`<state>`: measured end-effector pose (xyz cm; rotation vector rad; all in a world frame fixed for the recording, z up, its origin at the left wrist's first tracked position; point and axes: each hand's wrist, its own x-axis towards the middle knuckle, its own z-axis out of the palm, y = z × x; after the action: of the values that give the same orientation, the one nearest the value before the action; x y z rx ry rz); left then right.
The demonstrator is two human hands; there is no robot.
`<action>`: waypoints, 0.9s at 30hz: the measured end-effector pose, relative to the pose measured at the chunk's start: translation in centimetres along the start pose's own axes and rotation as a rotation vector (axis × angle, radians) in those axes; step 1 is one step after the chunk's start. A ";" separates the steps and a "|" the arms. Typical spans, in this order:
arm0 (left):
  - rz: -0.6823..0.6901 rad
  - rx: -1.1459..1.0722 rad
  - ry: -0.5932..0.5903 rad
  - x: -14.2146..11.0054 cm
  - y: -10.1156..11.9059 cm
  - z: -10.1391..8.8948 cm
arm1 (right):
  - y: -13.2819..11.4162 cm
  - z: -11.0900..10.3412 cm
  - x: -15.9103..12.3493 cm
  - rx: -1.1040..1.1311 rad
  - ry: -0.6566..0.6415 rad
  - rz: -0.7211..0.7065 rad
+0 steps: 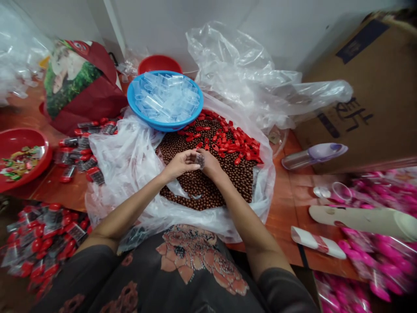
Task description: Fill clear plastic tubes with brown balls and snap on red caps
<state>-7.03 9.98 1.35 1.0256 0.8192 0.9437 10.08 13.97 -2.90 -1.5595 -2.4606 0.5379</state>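
On the orange worktop [282,193], brown beads [243,179] lie beneath the left grip [183,164] and right grip [211,165], both clamped on a small clear container [201,161], its long axis unclear.

No text can be read; the cardboard box [387,82] at upper right bears dark, blurred characters [352,114]; its blue strip [362,41] shows illegible pale marks.

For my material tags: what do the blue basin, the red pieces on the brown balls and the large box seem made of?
Blue basin: probably plastic, smooth and slightly glossy, with an evenly coloured rim.
Red pieces: likely moulded plastic; glossy, repeated shape.
Large box: apparently cardboard; matte brown with dark markings.
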 end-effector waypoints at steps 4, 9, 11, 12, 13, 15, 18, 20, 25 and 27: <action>0.007 -0.004 0.056 -0.8 0.2 -0.4 | -1.3 0.2 0.3 -0.116 -0.080 0.041; 0.027 -0.002 0.065 -1.1 0.4 -0.8 | -1.3 0.1 0.1 -0.129 -0.083 0.041; 0.016 -0.011 0.079 -1.4 0.4 -1.1 | -1.0 -0.1 -0.2 -0.131 -0.076 0.040; 0.006 -0.019 0.089 -1.6 0.4 -1.3 | -0.9 -0.2 -0.3 -0.129 -0.057 0.047; -0.002 -0.029 0.103 -1.8 0.4 -1.5 | -0.8 -0.3 -0.4 -0.122 -0.026 0.057; -0.007 -0.056 0.144 -2.4 0.4 -1.9 | -0.7 -0.3 -0.2 -0.083 0.054 0.075; -0.004 -0.096 0.248 -3.3 0.3 -2.4 | -1.2 0.2 1.1 -0.019 0.135 0.072; -0.029 -0.118 0.314 -3.8 0.3 -2.6 | -1.9 0.8 2.4 -0.003 0.166 0.087; -0.069 -0.168 0.365 -4.7 0.5 -2.7 | -3.0 2.3 4.8 0.165 0.167 0.116; -0.057 -0.158 0.369 -5.0 0.5 -2.6 | -2.9 2.5 4.7 0.215 0.154 0.107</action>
<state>-11.36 6.39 1.54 0.6963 1.0548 1.1477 4.79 16.57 -4.21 -1.5877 -2.1390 0.6497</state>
